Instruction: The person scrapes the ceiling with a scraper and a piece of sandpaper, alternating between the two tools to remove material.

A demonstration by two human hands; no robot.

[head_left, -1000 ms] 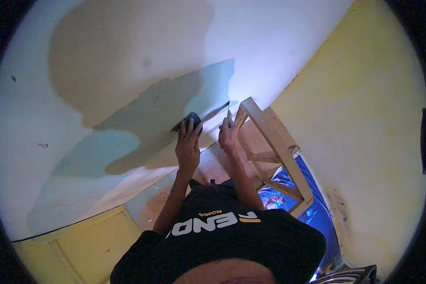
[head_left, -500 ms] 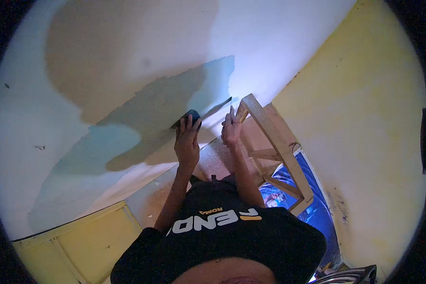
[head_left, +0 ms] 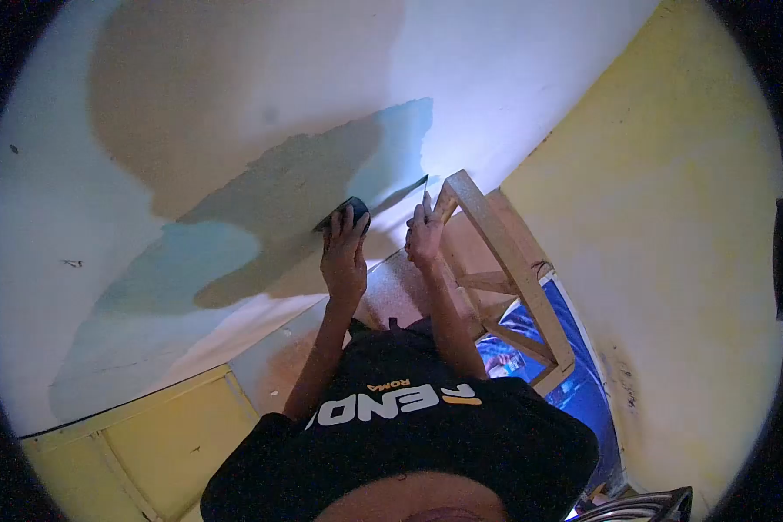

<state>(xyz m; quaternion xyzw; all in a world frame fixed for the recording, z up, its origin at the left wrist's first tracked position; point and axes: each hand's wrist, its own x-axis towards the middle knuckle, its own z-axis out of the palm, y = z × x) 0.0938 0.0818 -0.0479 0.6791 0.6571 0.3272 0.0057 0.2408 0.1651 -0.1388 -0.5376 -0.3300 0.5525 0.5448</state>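
My left hand [head_left: 345, 263] grips a dark rounded object [head_left: 355, 209] with a thin flat edge, whose exact kind I cannot tell. It overlaps the shadowed part of a blue-green patch [head_left: 400, 130] on the white wall. To its right, my right hand [head_left: 424, 237] is closed round a scraper [head_left: 426, 184], its thin blade seen nearly edge-on and pointing up at the wall. The scraper's handle is mostly hidden in my fingers. Both hands are close before the wall, near the patch's lower right side.
A wooden frame [head_left: 505, 252] with crosspieces stands right beside my right hand. The yellow wall [head_left: 670, 217] rises on the right, meeting the white wall in a corner. Yellow panels [head_left: 165, 439] are at lower left, and blue sheeting [head_left: 583, 348] lies below the frame.
Both hands hold nearly the same positions with the same things in them. The scraper's blade has shifted very slightly upward.
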